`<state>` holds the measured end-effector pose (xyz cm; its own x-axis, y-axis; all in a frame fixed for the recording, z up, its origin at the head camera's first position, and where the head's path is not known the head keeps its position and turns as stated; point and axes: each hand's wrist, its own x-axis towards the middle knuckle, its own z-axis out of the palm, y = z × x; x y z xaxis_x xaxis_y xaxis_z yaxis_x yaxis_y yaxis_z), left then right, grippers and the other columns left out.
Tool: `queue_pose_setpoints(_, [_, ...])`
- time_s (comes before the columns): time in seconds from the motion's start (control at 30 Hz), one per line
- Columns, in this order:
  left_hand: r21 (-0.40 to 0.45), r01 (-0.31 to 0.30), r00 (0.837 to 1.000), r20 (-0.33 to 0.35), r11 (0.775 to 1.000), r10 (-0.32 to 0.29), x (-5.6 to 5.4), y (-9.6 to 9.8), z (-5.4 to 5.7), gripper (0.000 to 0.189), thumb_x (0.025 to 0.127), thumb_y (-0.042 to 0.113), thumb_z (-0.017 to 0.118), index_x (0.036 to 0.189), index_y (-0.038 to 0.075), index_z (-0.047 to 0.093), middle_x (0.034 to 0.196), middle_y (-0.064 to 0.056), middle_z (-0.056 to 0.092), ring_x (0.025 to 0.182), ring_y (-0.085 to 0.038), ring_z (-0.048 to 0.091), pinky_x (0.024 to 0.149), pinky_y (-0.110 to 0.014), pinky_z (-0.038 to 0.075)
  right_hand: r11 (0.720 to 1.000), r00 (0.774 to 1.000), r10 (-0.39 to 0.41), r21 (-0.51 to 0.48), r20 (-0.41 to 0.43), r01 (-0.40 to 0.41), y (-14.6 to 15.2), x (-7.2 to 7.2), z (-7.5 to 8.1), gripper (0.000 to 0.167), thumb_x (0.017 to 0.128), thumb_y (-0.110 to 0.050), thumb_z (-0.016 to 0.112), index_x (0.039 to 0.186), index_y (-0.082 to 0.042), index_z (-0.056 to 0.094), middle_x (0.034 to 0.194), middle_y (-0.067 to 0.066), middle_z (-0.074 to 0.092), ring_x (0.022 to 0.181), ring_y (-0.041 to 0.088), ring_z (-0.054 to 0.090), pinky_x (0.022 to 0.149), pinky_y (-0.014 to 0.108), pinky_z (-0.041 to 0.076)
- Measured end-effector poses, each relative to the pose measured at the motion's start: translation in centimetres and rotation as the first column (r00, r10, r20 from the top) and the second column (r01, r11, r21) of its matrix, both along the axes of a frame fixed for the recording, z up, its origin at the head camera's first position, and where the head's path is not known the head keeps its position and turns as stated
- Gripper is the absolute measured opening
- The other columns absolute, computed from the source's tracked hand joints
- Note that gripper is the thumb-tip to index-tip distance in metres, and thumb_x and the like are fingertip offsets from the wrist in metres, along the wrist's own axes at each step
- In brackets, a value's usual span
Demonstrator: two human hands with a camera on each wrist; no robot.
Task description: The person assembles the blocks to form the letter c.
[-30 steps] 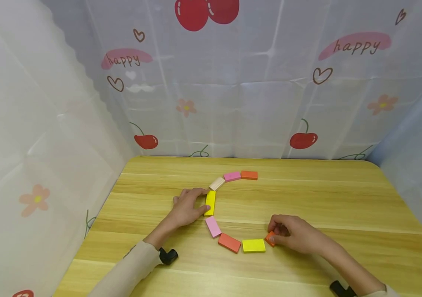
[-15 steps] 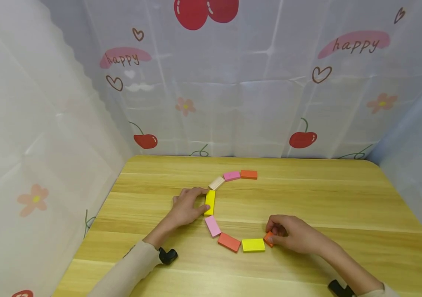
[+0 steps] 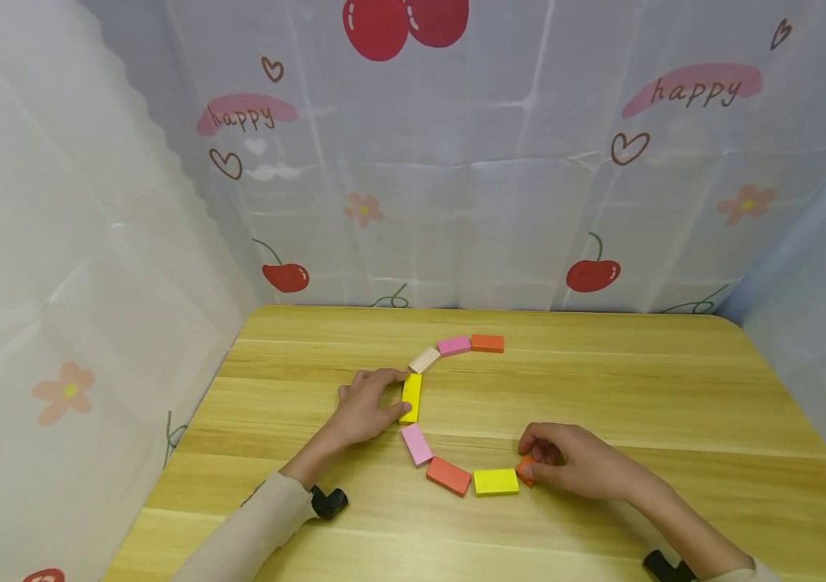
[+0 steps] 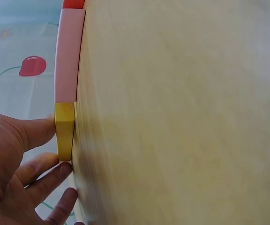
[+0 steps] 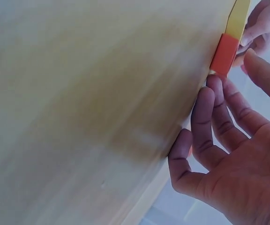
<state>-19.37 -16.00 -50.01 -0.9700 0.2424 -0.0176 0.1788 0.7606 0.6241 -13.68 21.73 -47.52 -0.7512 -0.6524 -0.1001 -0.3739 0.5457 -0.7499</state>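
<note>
Coloured wooden domino blocks lie flat in a curve on the table. My left hand (image 3: 364, 408) pinches the long yellow block (image 3: 413, 396) on the curve's left side, thumb at its near end and fingers at the far end. In the left wrist view a pink block (image 4: 70, 56) abuts that yellow block. At the near right end of the curve, my right hand (image 3: 580, 461) holds a small-looking orange block (image 3: 524, 471) between thumb and fingers, partly covered by them. Its corner sits right at the second yellow block (image 3: 496, 482). The right wrist view shows the orange block (image 5: 224, 55) at the fingertips.
Other blocks in the curve are pink (image 3: 416, 444), red (image 3: 448, 476), plain wood (image 3: 424, 360), another pink (image 3: 454, 346) and orange (image 3: 488, 343) at the far end. The wooden table (image 3: 646, 380) meets a cherry-print curtain (image 3: 457, 226) behind and at both sides.
My right hand has shifted slightly left with the orange block, bringing it up to the near yellow block. My left hand has stayed in place on its block.
</note>
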Motion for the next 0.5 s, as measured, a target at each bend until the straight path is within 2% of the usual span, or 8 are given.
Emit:
queue_pose_setpoints(0.23, [0.007,0.009,1.0,-0.001,1.0,-0.009,-0.1,-0.1,0.0,0.053,0.1,0.033,0.079,0.149,0.022,0.064,0.155,-0.001,0.063,0.14,-0.032,0.048,0.1,-0.055,0.026,0.998,0.999,-0.047,0.041,0.017,0.046,0.9,-0.4,-0.1,0.028,0.105,-0.038,0.07,0.12,-0.014,0.07,0.097,-0.004,0.065,0.084,0.003,0.057,0.073,0.023,0.048])
queue_pose_setpoints(0.5, [0.02,0.01,1.0,-0.003,1.0,-0.01,-0.2,-0.3,-0.1,0.055,0.098,0.034,0.08,0.149,0.024,0.062,0.156,-0.001,0.062,0.141,-0.033,0.049,0.099,-0.057,0.028,0.998,0.997,-0.061,0.016,0.042,0.06,1.9,-0.4,-0.1,0.03,0.107,-0.036,0.069,0.122,-0.01,0.069,0.098,-0.001,0.067,0.084,0.004,0.059,0.073,0.023,0.05])
